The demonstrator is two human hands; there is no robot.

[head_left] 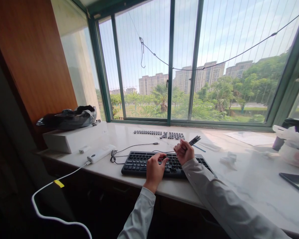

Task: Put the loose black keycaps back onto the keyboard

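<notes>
A black keyboard (137, 162) lies along the front of the marble counter, with keycaps on its left side and gaps where caps are off farther right. My left hand (155, 167) is over its middle, thumb and forefinger pinched at what looks like a small black keycap (164, 157). Just to the right, my right hand (184, 152) is closed round a slim dark tool (194, 140), whose end sticks out past the fist; its exact kind is unclear. Loose black keycaps (149, 132) lie in rows behind the keyboard.
A coiled black cable (114, 156) and a white power strip (102, 153) are on the left. Behind them stands a white box (64, 139) with a dark bag on top. A thin blue stick (199, 148), a plastic bag (294, 151) and a dark tablet (296, 181) lie rightward.
</notes>
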